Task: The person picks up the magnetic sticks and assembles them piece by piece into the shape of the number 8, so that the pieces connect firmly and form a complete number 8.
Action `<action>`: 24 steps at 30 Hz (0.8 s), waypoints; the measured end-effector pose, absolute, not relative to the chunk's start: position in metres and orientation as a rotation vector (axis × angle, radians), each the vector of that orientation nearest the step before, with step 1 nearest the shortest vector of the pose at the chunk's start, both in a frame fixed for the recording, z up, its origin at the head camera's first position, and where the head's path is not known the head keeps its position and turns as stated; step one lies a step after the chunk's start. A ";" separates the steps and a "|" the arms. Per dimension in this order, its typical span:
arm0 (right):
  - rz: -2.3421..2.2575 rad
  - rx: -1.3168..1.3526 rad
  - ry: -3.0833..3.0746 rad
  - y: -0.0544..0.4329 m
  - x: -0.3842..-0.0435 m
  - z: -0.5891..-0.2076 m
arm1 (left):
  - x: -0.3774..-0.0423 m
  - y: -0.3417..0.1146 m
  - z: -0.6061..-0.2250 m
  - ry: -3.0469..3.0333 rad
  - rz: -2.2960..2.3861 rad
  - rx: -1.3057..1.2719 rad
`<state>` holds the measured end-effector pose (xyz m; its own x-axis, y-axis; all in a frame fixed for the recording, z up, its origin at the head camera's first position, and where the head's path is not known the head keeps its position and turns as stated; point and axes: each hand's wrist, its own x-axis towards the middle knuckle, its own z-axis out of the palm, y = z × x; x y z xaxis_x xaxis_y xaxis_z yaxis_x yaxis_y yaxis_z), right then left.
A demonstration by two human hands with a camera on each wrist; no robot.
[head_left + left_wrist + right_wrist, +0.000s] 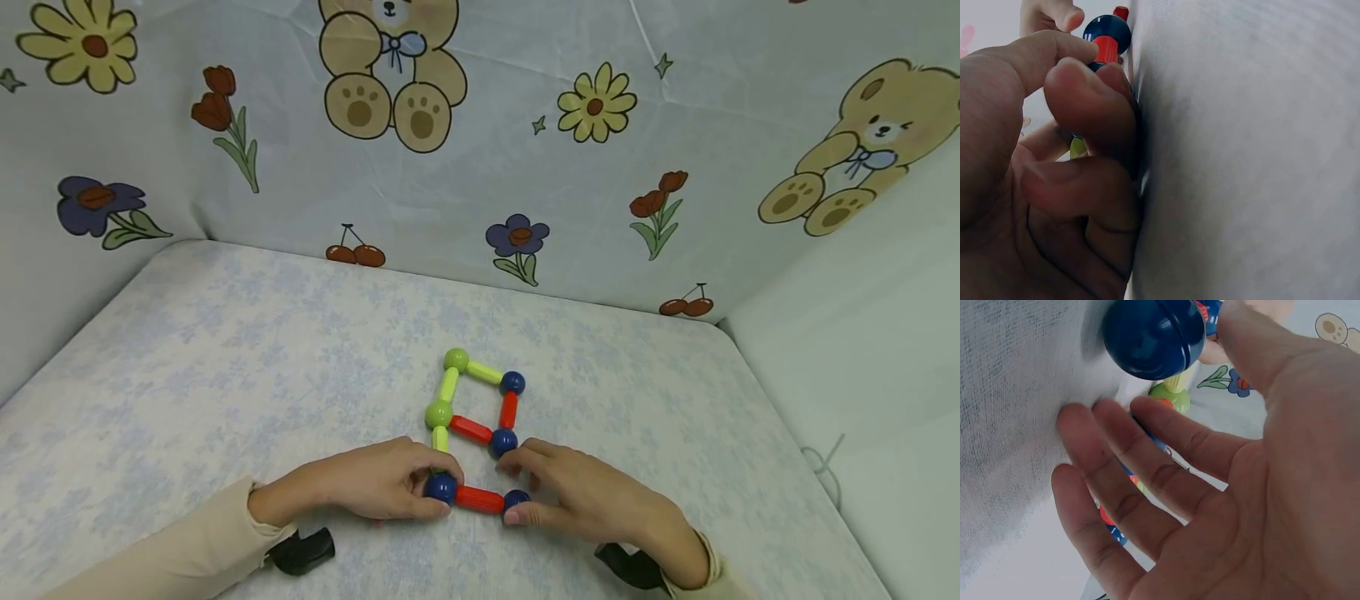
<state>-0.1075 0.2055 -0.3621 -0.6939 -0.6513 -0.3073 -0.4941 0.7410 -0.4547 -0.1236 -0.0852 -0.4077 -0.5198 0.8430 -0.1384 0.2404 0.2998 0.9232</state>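
A flat frame of magnetic sticks and balls lies on the table. Its closed square has green balls [438, 414] on the left, blue balls [512, 383] on the right, and yellow-green sticks [447, 386] and red sticks [472, 430] between them. Another yellow-green stick [439, 439] runs down to the lower left blue ball [441, 489], which my left hand [382, 482] pinches between thumb and forefinger. From there a red stick [480, 499] reaches the lower right blue ball [516, 501]. My right hand [592, 496] has its thumb at that ball [1147, 340], its other fingers loosely extended.
A pale blue floral cloth [300, 350] covers the table. Behind it hangs a white sheet [480, 183] printed with bears and flowers. A small red tip [378, 522] peeks from under the left hand. Dark straps [302, 552] sit at the wrists.
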 end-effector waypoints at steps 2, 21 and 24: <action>-0.462 -0.850 2.501 0.205 -0.108 -0.362 | -0.124 -0.085 -0.408 1.936 1.215 0.962; -0.437 -0.794 2.547 0.208 -0.111 -0.366 | -0.131 -0.095 -0.403 1.978 1.136 1.021; -0.415 -0.803 2.562 0.211 -0.109 -0.363 | -0.132 -0.096 -0.403 1.970 1.141 1.014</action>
